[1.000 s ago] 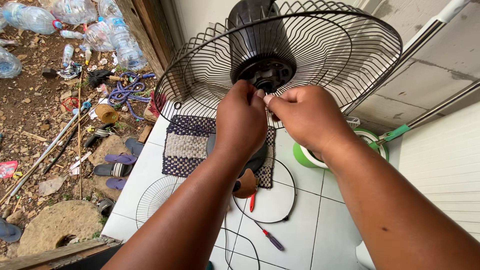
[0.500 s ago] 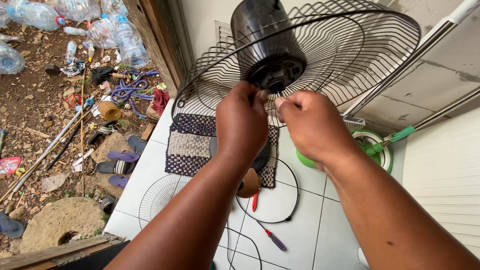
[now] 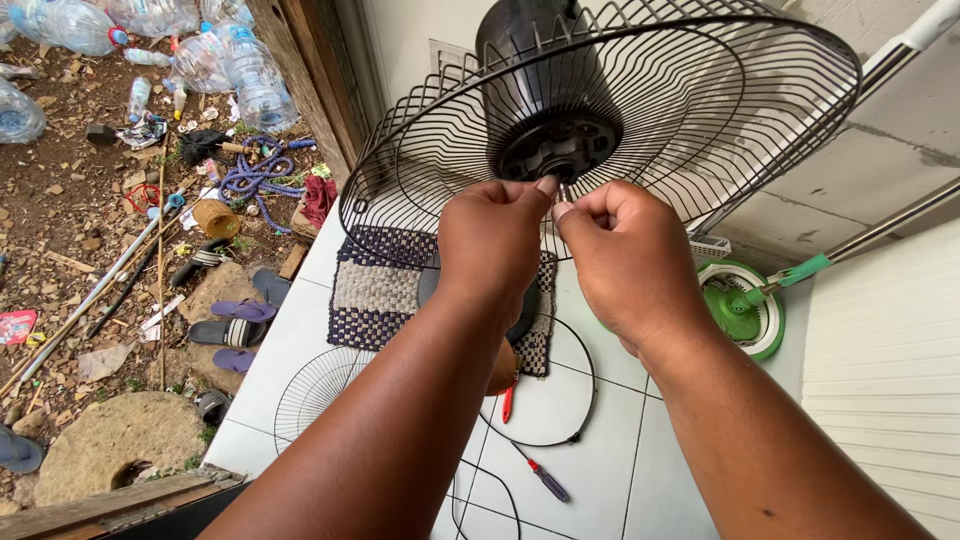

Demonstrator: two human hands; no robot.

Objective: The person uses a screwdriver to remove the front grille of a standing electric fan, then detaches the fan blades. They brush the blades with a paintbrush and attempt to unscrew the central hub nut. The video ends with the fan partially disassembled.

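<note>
Head view, two bare hands up at one black wire fan guard, left hand and right hand pinching the thin metal motor shaft at its hub, two screwdrivers on white tiles below, one loose grille flat beside the woven mat

Looks like a home's back doorstep/porch w/ improvised repair spot, not a proper workshop. White glazed floor tiles meet a bare dirt yard at the edge. Household stuff all round: purple-and-cream woven doormat, purple rubber slippers on the ground, green round mop bucket by the white wall, heap of clear empty plastic bottles, round grey stone slab. A black wire fan guard w/ motor, plus small purple-handled screwdriver on tiles, show DIY fixing.
</note>
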